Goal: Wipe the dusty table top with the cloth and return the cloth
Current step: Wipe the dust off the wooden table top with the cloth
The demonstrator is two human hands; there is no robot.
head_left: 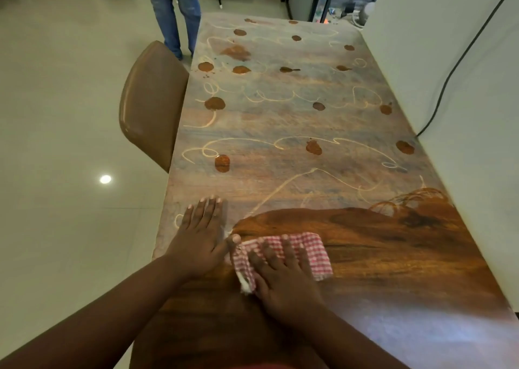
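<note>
On the near end of the long brown wooden table [280,121], the red-and-white checked cloth [297,252] lies folded under the right hand [283,281], fingers spread flat. The left hand [196,239] rests flat on grey dust beside it.

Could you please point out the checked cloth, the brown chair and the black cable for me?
checked cloth [302,252]: head view, on its upper right part.
brown chair [153,101]: head view, middle of its backrest.
black cable [446,83]: head view, mid-run against the white wall.
</note>
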